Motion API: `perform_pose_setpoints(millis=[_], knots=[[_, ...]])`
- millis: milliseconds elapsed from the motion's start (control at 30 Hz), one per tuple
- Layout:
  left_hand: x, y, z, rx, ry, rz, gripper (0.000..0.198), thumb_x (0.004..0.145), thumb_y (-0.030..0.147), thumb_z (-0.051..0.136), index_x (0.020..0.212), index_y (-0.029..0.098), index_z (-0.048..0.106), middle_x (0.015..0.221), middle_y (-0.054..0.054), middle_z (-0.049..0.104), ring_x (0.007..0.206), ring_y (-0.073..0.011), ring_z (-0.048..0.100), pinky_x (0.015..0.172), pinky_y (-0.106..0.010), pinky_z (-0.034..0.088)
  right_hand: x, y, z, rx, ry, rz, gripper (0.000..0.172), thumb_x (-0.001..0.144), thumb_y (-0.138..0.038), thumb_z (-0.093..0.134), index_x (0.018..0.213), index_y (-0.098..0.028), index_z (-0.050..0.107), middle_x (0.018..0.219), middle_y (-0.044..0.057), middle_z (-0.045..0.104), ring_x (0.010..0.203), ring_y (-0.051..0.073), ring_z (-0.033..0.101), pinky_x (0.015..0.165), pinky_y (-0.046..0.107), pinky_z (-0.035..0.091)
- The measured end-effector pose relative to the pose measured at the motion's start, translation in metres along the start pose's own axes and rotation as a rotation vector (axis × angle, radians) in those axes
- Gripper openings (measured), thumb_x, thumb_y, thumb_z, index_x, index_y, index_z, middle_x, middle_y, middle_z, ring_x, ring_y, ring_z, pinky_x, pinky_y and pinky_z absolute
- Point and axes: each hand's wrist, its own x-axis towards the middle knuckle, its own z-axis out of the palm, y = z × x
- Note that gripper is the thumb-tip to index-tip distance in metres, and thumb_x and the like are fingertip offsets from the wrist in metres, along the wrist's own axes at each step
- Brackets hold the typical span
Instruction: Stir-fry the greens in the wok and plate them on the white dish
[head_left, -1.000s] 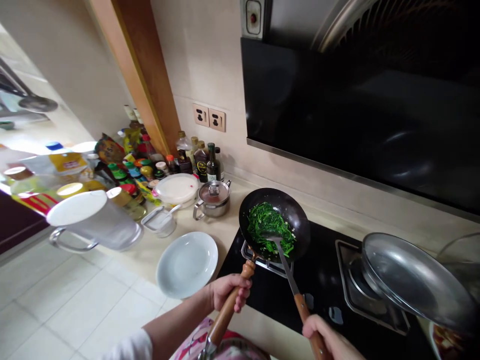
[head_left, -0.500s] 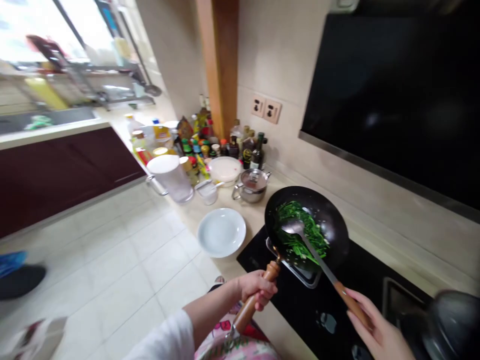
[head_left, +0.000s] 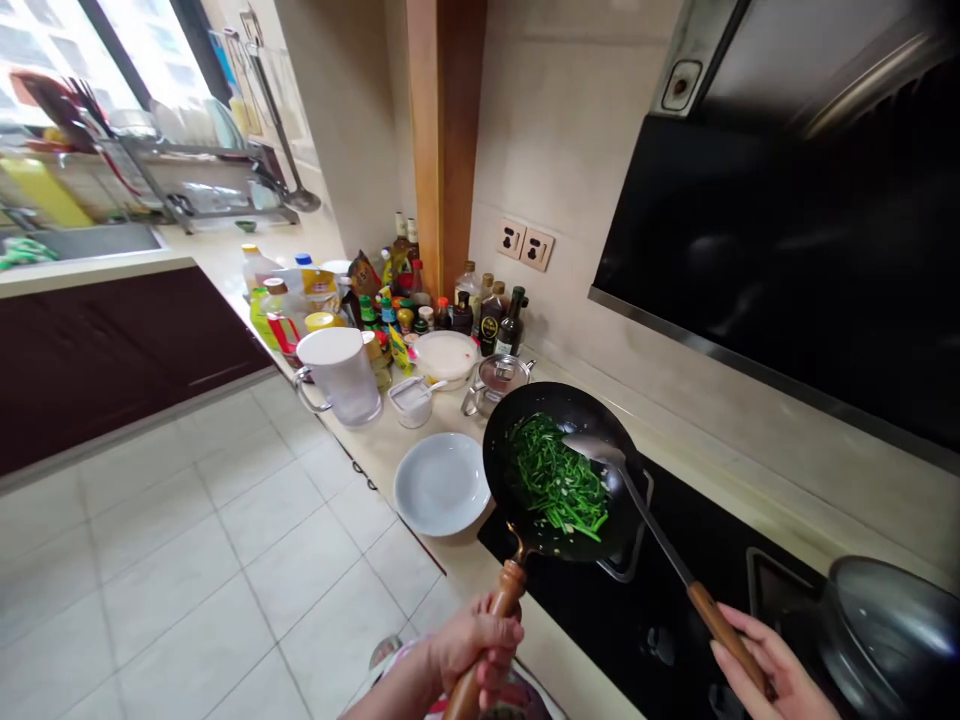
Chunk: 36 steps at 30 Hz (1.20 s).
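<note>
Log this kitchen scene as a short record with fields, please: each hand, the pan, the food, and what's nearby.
left hand: gripping the wooden wok handle
right hand: holding a wood-handled steel spatula
pan: black wok, tilted over a black glass hob
food: green vegetables, in the wok
nearby: white plate, lidded steel pot, white-lidded jug, sauce bottles

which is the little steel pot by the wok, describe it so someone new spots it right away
Start at the black wok of greens over the stove, then follow the counter back toward the wall. Just past the wok's rim sits a small stainless steel pot with a domed lid and knob, right of a white-lidded container; it's the only steel pot in that row.
</note>
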Motion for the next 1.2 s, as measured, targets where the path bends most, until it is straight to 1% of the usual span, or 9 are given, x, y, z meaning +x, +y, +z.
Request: perform_pose_setpoints(millis=[100, 267, 367, 467, 567, 733, 833, 1000, 1200], knots=[[-0.033, 0.009, -0.012, 0.038, 0.052, 0.043, 0.042, 0.059, 0.033, 0.080, 0.064, 0.021, 0.040, 0.037, 0.009, 0.040, 0.025, -0.0032, 0.032, 0.026, -0.013, 0.025, 0.009, -0.034, 0.042, 0.053, -0.098, -0.045, 0.048, 0.071, -0.049, 0.071, 0.111, -0.024, 0.061, 0.110, 0.008, 0.071, 0.101, 0.026, 0.068, 0.087, 0.030, 0.057], [-0.084, 0.032, -0.042, 0.120, 0.159, 0.156, 0.050, 0.056, 0.040, 0.083, 0.060, 0.021, 0.036, 0.035, 0.009, 0.041, 0.023, -0.0042, 0.033, 0.024, -0.014, 0.028, 0.025, -0.084, 0.137, 0.105, -0.231, -0.220, 0.043, 0.083, -0.046, 0.063, 0.118, -0.023, 0.057, 0.119, 0.010, 0.066, 0.109, 0.024, 0.064, 0.099, 0.038, 0.049], [-0.108, 0.049, -0.064, 0.199, 0.247, 0.210, 0.051, 0.054, 0.041, 0.083, 0.060, 0.022, 0.036, 0.034, 0.009, 0.042, 0.022, -0.0052, 0.034, 0.023, -0.016, 0.031, 0.032, -0.107, 0.189, 0.128, -0.279, -0.308, 0.041, 0.085, -0.045, 0.060, 0.119, -0.023, 0.056, 0.117, 0.010, 0.066, 0.106, 0.022, 0.064, 0.098, 0.040, 0.049], [-0.123, 0.061, -0.083, 0.283, 0.327, 0.280, 0.049, 0.055, 0.043, 0.081, 0.061, 0.021, 0.038, 0.035, 0.008, 0.044, 0.023, -0.0063, 0.037, 0.023, -0.018, 0.034, 0.036, -0.125, 0.229, 0.196, -0.322, -0.344, 0.039, 0.086, -0.045, 0.059, 0.117, -0.022, 0.057, 0.113, 0.009, 0.068, 0.102, 0.022, 0.065, 0.095, 0.039, 0.051], [-0.129, 0.063, -0.095, 0.324, 0.404, 0.333, 0.048, 0.057, 0.046, 0.079, 0.063, 0.022, 0.037, 0.036, 0.008, 0.044, 0.024, -0.0064, 0.037, 0.024, -0.018, 0.034, 0.036, -0.137, 0.256, 0.268, -0.355, -0.358, 0.038, 0.086, -0.045, 0.060, 0.115, -0.021, 0.058, 0.113, 0.010, 0.068, 0.104, 0.022, 0.065, 0.093, 0.038, 0.052], [-0.134, 0.056, -0.102, 0.355, 0.595, 0.349, 0.045, 0.060, 0.043, 0.075, 0.066, 0.023, 0.034, 0.037, 0.009, 0.045, 0.024, -0.0062, 0.037, 0.024, -0.017, 0.031, 0.039, -0.145, 0.277, 0.227, -0.426, -0.396, 0.037, 0.086, -0.043, 0.059, 0.116, -0.022, 0.058, 0.116, 0.008, 0.069, 0.105, 0.022, 0.065, 0.094, 0.038, 0.051], [-0.135, 0.054, -0.101, 0.349, 0.633, 0.366, 0.042, 0.061, 0.041, 0.073, 0.067, 0.023, 0.036, 0.038, 0.009, 0.045, 0.024, -0.0066, 0.037, 0.025, -0.017, 0.030, 0.043, -0.142, 0.279, 0.196, -0.462, -0.399, 0.037, 0.086, -0.043, 0.058, 0.116, -0.022, 0.059, 0.117, 0.008, 0.068, 0.106, 0.023, 0.065, 0.096, 0.039, 0.051], [-0.133, 0.049, -0.089, 0.324, 0.691, 0.410, 0.036, 0.061, 0.037, 0.069, 0.066, 0.023, 0.037, 0.038, 0.009, 0.045, 0.025, -0.0057, 0.036, 0.027, -0.017, 0.027, 0.046, -0.130, 0.274, 0.211, -0.509, -0.384, 0.040, 0.088, -0.045, 0.057, 0.119, -0.021, 0.057, 0.120, 0.010, 0.067, 0.111, 0.024, 0.063, 0.098, 0.042, 0.049], [-0.128, 0.035, -0.075, 0.342, 0.758, 0.401, 0.028, 0.063, 0.033, 0.063, 0.065, 0.023, 0.037, 0.038, 0.009, 0.043, 0.026, -0.0057, 0.035, 0.029, -0.018, 0.028, 0.047, -0.122, 0.253, 0.199, -0.512, -0.349, 0.041, 0.088, -0.047, 0.056, 0.120, -0.021, 0.056, 0.118, 0.010, 0.067, 0.109, 0.023, 0.063, 0.097, 0.040, 0.049]])
